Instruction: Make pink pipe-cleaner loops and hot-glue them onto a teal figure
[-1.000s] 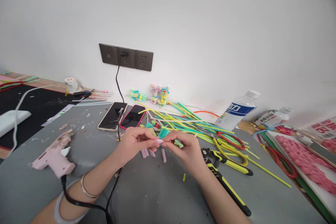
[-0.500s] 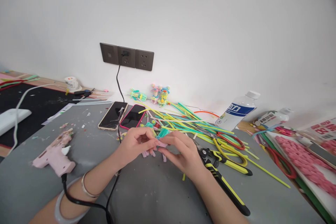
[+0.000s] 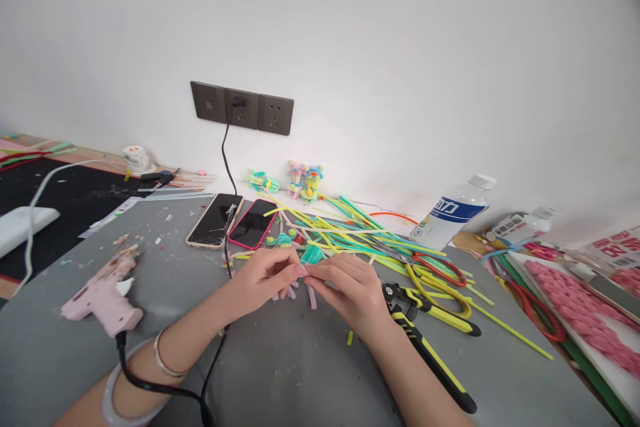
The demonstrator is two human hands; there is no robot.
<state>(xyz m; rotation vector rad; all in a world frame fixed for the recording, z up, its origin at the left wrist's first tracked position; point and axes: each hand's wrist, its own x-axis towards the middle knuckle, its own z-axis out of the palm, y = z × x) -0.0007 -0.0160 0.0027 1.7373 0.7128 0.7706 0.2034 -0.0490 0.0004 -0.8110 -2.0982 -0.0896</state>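
Note:
Above the middle of the grey table (image 3: 310, 380), my left hand (image 3: 263, 283) and my right hand (image 3: 350, 290) meet with fingertips pinched. Between them is a small lilac fuzzy piece (image 3: 302, 271), apparently a bit of pipe cleaner, mostly hidden by the fingers. Just behind the fingertips shows a teal fuzzy bundle (image 3: 311, 253); whether it is attached to the lilac piece I cannot tell. Short lilac pipe cleaner pieces (image 3: 313, 298) lie below the hands. A pair of wire strippers (image 3: 430, 347) with yellow and black handles rests right of my right hand.
A pink glue gun (image 3: 107, 297) lies at left, its black cord running under my left forearm. Two phones (image 3: 213, 220) lie behind. Loose pipe cleaners (image 3: 360, 230), scissors (image 3: 440, 270) and a bottle (image 3: 453, 210) are at back right. Small fuzzy figures (image 3: 305, 181) stand by the wall.
My fingertips have drawn closer together around the lilac piece, which shows less now. My right hand has turned slightly. The things on the table have not moved.

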